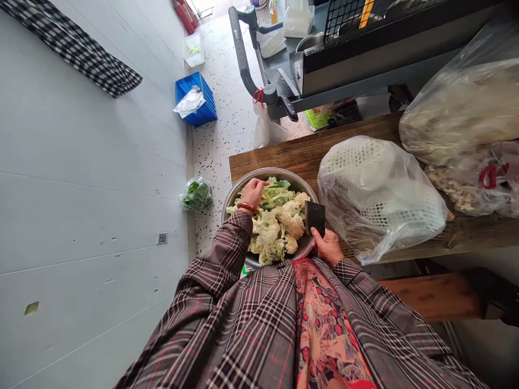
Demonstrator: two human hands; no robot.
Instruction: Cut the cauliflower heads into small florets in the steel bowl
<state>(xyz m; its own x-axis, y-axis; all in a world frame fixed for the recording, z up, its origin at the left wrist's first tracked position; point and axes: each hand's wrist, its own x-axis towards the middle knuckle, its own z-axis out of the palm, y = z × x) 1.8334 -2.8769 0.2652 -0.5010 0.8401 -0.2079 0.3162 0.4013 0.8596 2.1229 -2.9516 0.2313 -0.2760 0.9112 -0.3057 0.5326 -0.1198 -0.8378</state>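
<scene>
A wide metal bowl (307, 186) full of cauliflower pieces (267, 227) rests at the left end of a wooden table. My left hand (253, 194), with a reddish bracelet at the wrist, is over the upper left of the bowl. Its fingers are closed at a pale green stem beside a green leaf (280, 184); how much they grip is hard to make out. My right hand (327, 246) is wrapped round the handle of a dark, wide-bladed cleaver (315, 217), its blade held upward over the bowl's right rim.
Right of the bowl, plastic bags cover a white basket (381, 183) and other food (462, 108) on the wooden table (275, 156). A grey cart (243, 48) stands beyond. On the floor are a blue crate (206, 102) and bagged greens (197, 194), beside the wall.
</scene>
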